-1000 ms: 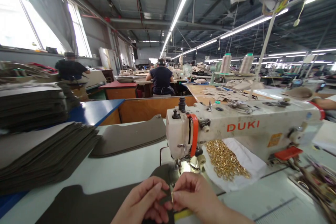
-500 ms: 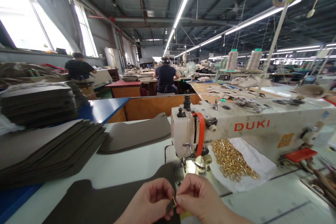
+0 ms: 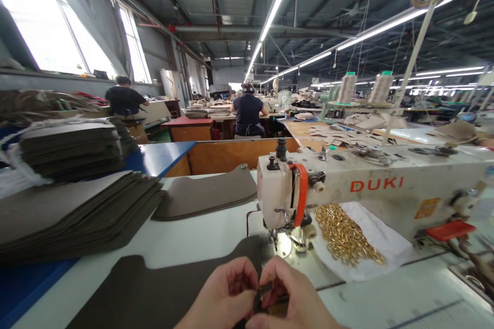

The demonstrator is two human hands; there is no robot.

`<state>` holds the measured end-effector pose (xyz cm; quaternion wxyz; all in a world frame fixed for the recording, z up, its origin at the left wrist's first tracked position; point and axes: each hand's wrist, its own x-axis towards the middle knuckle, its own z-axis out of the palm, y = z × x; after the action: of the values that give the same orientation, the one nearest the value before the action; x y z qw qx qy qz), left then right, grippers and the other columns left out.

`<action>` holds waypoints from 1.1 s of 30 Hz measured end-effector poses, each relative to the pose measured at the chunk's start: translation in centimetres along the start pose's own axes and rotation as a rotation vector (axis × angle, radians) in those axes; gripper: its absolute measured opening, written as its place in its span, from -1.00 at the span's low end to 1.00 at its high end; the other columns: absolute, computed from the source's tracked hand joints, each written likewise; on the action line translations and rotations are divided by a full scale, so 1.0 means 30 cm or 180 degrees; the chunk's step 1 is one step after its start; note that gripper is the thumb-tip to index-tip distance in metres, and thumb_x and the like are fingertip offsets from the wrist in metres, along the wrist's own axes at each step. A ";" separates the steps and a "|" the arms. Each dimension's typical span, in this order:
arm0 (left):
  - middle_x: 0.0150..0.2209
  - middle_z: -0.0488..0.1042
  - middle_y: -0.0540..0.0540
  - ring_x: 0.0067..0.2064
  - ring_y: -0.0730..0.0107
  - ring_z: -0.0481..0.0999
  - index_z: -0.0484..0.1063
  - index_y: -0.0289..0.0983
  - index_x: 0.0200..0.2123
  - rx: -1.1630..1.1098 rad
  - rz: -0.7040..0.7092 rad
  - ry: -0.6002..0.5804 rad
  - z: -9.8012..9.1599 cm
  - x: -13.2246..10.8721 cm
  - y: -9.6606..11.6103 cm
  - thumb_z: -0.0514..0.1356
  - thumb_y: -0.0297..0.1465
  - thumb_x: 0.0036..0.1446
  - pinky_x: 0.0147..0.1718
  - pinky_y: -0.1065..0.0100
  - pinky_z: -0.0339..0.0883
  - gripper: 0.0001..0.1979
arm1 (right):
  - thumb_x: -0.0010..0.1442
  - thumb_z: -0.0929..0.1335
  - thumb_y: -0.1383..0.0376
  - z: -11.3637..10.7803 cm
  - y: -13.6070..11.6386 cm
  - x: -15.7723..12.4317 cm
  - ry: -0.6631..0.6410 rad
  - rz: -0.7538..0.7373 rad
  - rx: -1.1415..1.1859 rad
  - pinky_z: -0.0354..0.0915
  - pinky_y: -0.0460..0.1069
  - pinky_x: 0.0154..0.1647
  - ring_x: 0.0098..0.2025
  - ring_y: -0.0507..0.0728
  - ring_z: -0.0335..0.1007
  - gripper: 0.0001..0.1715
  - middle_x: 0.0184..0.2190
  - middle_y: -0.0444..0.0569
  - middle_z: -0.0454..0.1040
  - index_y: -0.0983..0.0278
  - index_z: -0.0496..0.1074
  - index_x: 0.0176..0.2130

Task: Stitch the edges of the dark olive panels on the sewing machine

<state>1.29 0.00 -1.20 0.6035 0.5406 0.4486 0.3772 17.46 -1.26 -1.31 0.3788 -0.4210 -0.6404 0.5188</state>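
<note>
In front of the sewing machine (image 3: 332,180), my left hand (image 3: 227,293) and my right hand (image 3: 295,293) are close together. Between their pinched fingertips is a small dark strip (image 3: 259,302) with a bit of gold metal on it; the fingers hide most of both. Under and beside my left hand lies a dark grey cut panel (image 3: 154,288), flat on the pale table, one corner reaching toward the needle area. To the right of the machine's head, a heap of gold metal rings or clasps (image 3: 343,234) rests on a white cloth (image 3: 389,247).
More dark grey panels (image 3: 208,193) lie behind the needle area. Tall panel stacks (image 3: 77,216) stand on the left beside a blue tabletop (image 3: 162,157). Thread cones (image 3: 347,87) rise behind the machine. Two people sit at workstations farther off.
My fingers have shifted around the dark strip, and the right hand has curled further over it. The whole view has moved slightly, so the surroundings appear farther right.
</note>
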 end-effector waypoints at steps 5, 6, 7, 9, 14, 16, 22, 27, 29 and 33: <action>-0.67 0.31 0.12 -0.60 0.55 0.21 0.30 -0.27 -0.57 0.0433 0.0006 0.0085 -0.006 0.004 -0.007 0.08 -0.42 -0.34 -0.58 0.45 0.00 -0.88 | -0.14 0.37 0.37 -0.011 0.005 -0.003 -0.0003 -0.0303 -0.0116 0.21 -0.06 -0.39 -0.43 0.07 0.31 -0.84 -0.50 -0.10 0.38 0.28 0.31 -0.44; -0.69 0.29 0.14 -0.62 0.55 0.20 0.29 -0.25 -0.58 0.0445 -0.0013 0.0106 -0.005 0.004 -0.007 0.08 -0.41 -0.34 -0.60 0.44 0.00 -0.89 | -0.10 0.35 0.37 -0.017 0.007 -0.003 0.0010 -0.0440 -0.0154 0.22 -0.06 -0.37 -0.40 0.07 0.34 -0.90 -0.47 -0.08 0.40 0.29 0.33 -0.45; -0.70 0.28 0.14 -0.63 0.54 0.20 0.28 -0.24 -0.58 0.0446 -0.0015 0.0121 -0.005 0.004 -0.006 0.09 -0.40 -0.34 -0.61 0.44 0.00 -0.89 | -0.06 0.33 0.36 -0.024 0.009 -0.003 0.0037 -0.0558 -0.0199 0.23 -0.06 -0.35 -0.38 0.08 0.35 -0.95 -0.44 -0.05 0.42 0.29 0.35 -0.46; -0.70 0.27 0.15 -0.63 0.53 0.21 0.26 -0.23 -0.58 0.0433 0.0022 0.0132 -0.002 0.002 -0.005 0.09 -0.39 -0.32 -0.61 0.44 0.00 -0.90 | 0.00 0.33 0.33 -0.033 0.015 -0.002 0.0122 -0.0698 -0.0257 0.24 -0.06 -0.33 -0.35 0.09 0.37 -0.94 -0.41 -0.03 0.45 0.29 0.39 -0.46; -0.64 0.31 0.10 -0.56 0.48 0.24 0.30 -0.25 -0.55 0.0523 0.0134 0.0182 0.001 -0.001 0.005 0.14 -0.39 -0.24 -0.55 0.43 0.06 -0.92 | 0.04 0.33 0.31 -0.034 0.037 0.005 0.0392 -0.0554 -0.0197 0.25 -0.06 -0.37 -0.37 0.09 0.37 -0.90 -0.42 -0.02 0.47 0.29 0.40 -0.47; -0.55 0.36 0.05 -0.49 0.46 0.27 0.34 -0.27 -0.53 0.0478 0.0301 0.0248 0.001 -0.001 0.011 0.17 -0.41 -0.22 -0.49 0.42 0.12 -0.92 | 0.05 0.33 0.32 -0.030 0.050 0.008 0.0389 -0.0466 -0.0030 0.26 -0.07 -0.37 -0.38 0.08 0.37 -0.91 -0.42 -0.03 0.46 0.28 0.38 -0.47; -0.51 0.41 0.04 -0.44 0.44 0.34 0.38 -0.28 -0.52 0.0041 0.0243 0.0236 0.008 -0.002 0.004 0.28 -0.44 -0.18 -0.40 0.41 0.22 -0.88 | 0.02 0.33 0.36 -0.024 0.065 0.014 0.0457 -0.0396 0.0010 0.21 -0.10 -0.44 -0.45 0.03 0.31 -0.93 -0.49 -0.09 0.42 0.29 0.35 -0.49; -0.54 0.40 0.05 -0.45 0.44 0.35 0.38 -0.28 -0.49 0.0008 0.0294 0.0354 0.019 -0.009 -0.008 0.32 -0.42 -0.18 -0.42 0.42 0.21 -0.84 | -0.02 0.31 0.35 -0.024 0.050 0.016 0.0459 -0.0355 0.0035 0.19 -0.09 -0.45 -0.46 0.04 0.29 -0.94 -0.51 -0.09 0.41 0.30 0.35 -0.51; -0.53 0.39 0.05 -0.44 0.43 0.35 0.37 -0.27 -0.50 0.0072 0.0368 0.0440 0.020 -0.014 -0.006 0.32 -0.42 -0.17 -0.41 0.42 0.23 -0.84 | -0.03 0.33 0.35 -0.025 0.049 0.017 0.0419 -0.0317 0.0126 0.18 -0.09 -0.45 -0.47 0.03 0.28 -0.95 -0.52 -0.10 0.41 0.30 0.37 -0.50; -0.50 0.37 0.04 -0.43 0.41 0.36 0.37 -0.26 -0.50 0.0353 0.0462 0.0527 0.018 -0.024 0.000 0.30 -0.40 -0.14 -0.41 0.42 0.26 -0.86 | -0.07 0.38 0.38 -0.031 0.059 0.017 0.0318 -0.0112 0.0696 0.19 -0.10 -0.45 -0.48 0.01 0.30 -0.91 -0.54 -0.16 0.42 0.28 0.38 -0.44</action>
<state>1.56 -0.84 -1.11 0.5046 0.5712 0.4768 0.4378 18.39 -0.28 -2.87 0.4629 -0.3912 -0.5677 0.5572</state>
